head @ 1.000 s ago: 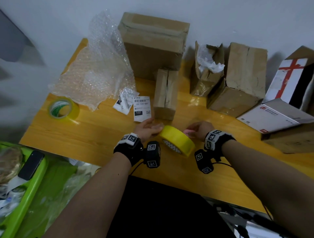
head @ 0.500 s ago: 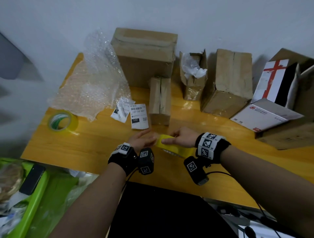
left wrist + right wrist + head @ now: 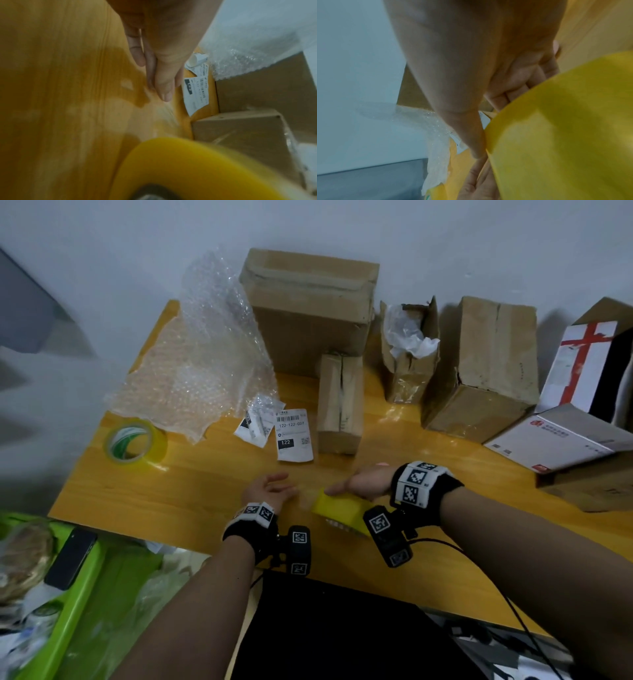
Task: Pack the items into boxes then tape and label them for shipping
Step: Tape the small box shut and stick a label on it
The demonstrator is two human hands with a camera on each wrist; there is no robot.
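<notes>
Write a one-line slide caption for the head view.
Right hand grips a yellow tape roll over the wooden table; left hand open beside it, cardboard boxes behind.

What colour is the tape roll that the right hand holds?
Yellow; the tape roll in the right hand shows best in the head view.

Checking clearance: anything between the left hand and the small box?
Only the shipping label, lying flat just left of the small box, beyond the left hand; head view.
</notes>
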